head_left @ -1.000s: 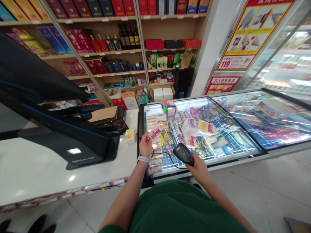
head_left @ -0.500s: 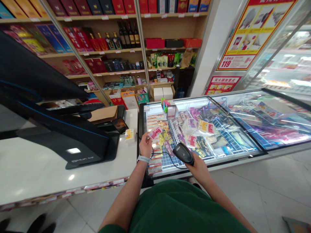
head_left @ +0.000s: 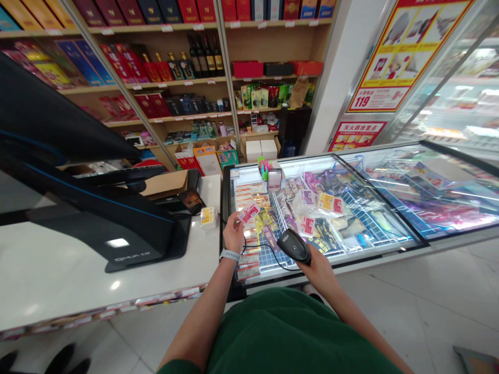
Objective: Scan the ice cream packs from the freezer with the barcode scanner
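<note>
My left hand (head_left: 234, 232) grips a small clear package with a pink-and-white label (head_left: 249, 212) by its near edge, above the left end of the glass-topped freezer (head_left: 225, 208). A black handheld barcode scanner (head_left: 293, 246) is in my right hand (head_left: 316, 264), its head turned toward the left. The scanner's cable (head_left: 273, 251) runs left past my wrist. On the glass to the right are similar packs: a pink-labelled one (head_left: 306, 225), a purple-labelled one (head_left: 307, 198) and yellow-and-red ones (head_left: 330, 202). A yellow-labelled pack (head_left: 208, 216) sits on the white counter (head_left: 156, 291).
A black checkout terminal (head_left: 117, 218) fills the left side of the counter. At the freezer's back edge stands a container with bright green and pink items (head_left: 265, 170). Shelves (head_left: 175, 83) of boxes and bottles line the wall behind, beside a white pillar (head_left: 335, 67).
</note>
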The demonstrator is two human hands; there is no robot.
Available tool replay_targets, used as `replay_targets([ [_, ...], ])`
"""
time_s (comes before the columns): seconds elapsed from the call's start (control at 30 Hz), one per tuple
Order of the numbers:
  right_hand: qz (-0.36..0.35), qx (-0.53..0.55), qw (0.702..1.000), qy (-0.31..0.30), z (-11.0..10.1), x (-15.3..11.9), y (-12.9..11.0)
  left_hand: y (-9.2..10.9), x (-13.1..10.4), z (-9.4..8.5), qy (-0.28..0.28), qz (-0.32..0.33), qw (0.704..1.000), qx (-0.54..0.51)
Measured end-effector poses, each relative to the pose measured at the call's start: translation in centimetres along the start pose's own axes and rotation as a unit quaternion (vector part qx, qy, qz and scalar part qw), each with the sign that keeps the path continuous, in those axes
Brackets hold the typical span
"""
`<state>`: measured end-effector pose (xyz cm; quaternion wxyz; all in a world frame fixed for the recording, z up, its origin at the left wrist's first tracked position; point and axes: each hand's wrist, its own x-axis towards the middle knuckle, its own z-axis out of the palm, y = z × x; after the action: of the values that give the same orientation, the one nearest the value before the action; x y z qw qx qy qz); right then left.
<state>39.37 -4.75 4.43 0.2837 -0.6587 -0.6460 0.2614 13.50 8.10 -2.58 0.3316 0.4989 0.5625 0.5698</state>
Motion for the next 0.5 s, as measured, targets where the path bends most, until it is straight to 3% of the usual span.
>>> replay_targets([
  [0.5, -0.001, -0.012, 1.000, -0.005, 0.18, 0.10, 0.38, -0.35, 0.08, 0.11, 0.002, 0.003, 1.000, -0.002],
])
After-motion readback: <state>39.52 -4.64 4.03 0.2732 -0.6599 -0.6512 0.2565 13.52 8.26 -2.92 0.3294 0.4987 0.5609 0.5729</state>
